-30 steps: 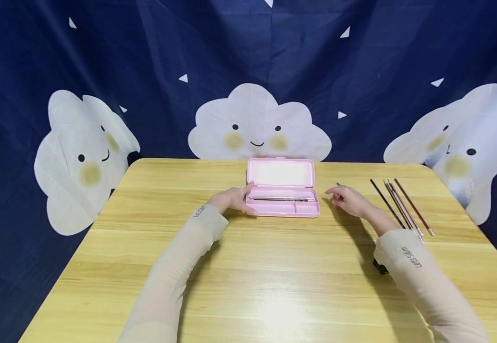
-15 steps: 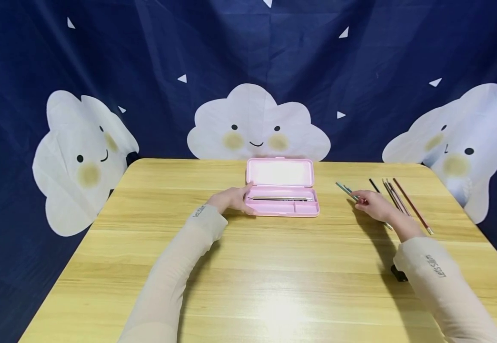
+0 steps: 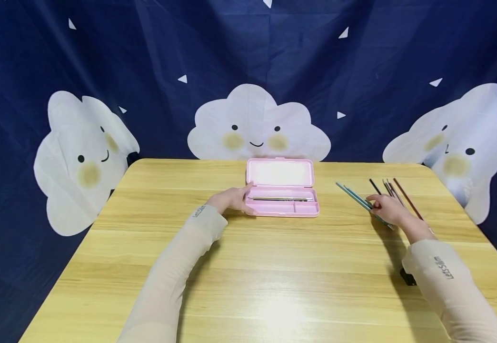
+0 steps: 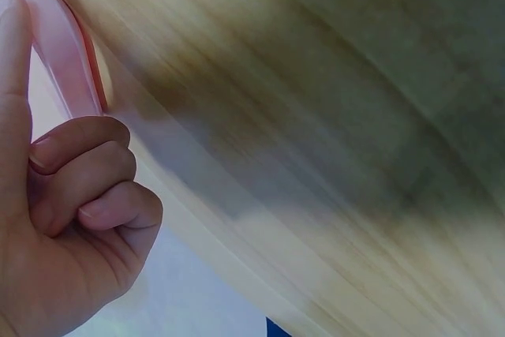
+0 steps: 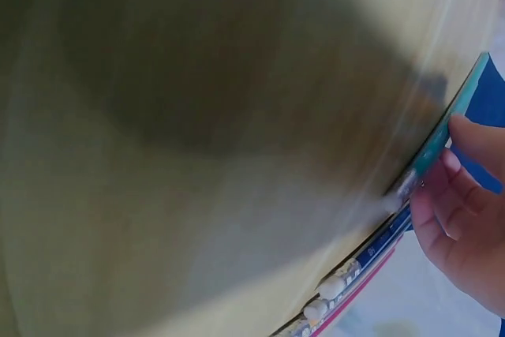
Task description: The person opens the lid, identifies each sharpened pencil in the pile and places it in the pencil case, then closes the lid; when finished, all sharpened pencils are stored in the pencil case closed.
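Note:
A pink pencil case (image 3: pixel 274 207) lies with its lid up at the back of the table. My left hand (image 3: pixel 231 198) holds its left end, thumb at the front corner; in the left wrist view the other fingers curl beside the case wall (image 4: pixel 67 61). Two pencils (image 3: pixel 280 198) lie in its long compartment. To the right, teal pencils (image 3: pixel 353 194) lie slantwise on the table. My right hand (image 3: pixel 389 209) is over their near part. In the right wrist view, thumb and fingers pinch a teal pencil (image 5: pixel 435 146) near its blurred end.
Just beyond the right hand lie a dark pencil (image 3: pixel 374 186), several pencils in a bunch (image 3: pixel 396 193) and a red-brown pencil (image 3: pixel 408 197). The wooden table (image 3: pixel 274 271) ends at a blue curtain (image 3: pixel 360 71) with cloud prints.
My right hand has moved right and nearer along the teal pencils, uncovering more of their far part. The left hand and the pencil case stay where they were.

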Available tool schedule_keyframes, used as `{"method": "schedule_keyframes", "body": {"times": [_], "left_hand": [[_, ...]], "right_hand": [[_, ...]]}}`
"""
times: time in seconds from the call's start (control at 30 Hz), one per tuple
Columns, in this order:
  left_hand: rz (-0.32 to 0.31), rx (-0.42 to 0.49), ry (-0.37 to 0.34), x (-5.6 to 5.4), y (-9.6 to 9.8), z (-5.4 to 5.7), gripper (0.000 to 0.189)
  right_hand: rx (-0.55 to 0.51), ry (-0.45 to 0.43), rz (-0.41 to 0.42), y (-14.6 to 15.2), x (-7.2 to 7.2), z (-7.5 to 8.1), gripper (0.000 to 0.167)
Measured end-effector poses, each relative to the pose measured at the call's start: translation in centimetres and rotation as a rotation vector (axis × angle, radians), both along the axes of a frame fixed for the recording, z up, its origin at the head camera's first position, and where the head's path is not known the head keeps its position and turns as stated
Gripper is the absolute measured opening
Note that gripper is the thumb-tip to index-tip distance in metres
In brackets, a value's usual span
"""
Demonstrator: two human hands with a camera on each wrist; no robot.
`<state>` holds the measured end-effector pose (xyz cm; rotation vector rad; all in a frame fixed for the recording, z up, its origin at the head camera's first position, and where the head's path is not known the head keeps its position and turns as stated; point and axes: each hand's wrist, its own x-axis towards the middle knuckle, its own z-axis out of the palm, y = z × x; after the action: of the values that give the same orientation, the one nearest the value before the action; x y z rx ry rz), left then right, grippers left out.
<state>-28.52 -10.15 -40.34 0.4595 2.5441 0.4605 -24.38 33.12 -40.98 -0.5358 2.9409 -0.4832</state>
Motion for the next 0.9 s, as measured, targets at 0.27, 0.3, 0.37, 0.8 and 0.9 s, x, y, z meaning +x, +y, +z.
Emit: {"method": "schedule_keyframes", "body": {"times": [0.27,0.3,0.37,0.8,0.9], "left_hand": [[0.008,-0.009,-0.002,0.1,0.1,0.1,0.107],[0.008,-0.008,-0.004,0.1,0.1,0.2,0.107],[0.007,-0.007,-0.007,0.1,0.1,0.2,0.108],[0.023,-0.001,-0.021,0.1,0.1,0.2,0.108],[0.022,-0.002,-0.022,0.1,0.1,0.1,0.108]], "right_hand": [[-0.025,-0.07,-0.045,0.2,-0.2,-0.3,0.033],[-0.03,-0.062,-0.049,0.3,-0.3,-0.4,0.032],[-0.038,-0.039,-0.056,0.6,-0.3,-0.6,0.031],[-0.128,0.026,-0.102,0.5,-0.2,-0.2,0.027],[-0.127,0.079,-0.094,-0.1,-0.2,-0.3,0.024]]}}
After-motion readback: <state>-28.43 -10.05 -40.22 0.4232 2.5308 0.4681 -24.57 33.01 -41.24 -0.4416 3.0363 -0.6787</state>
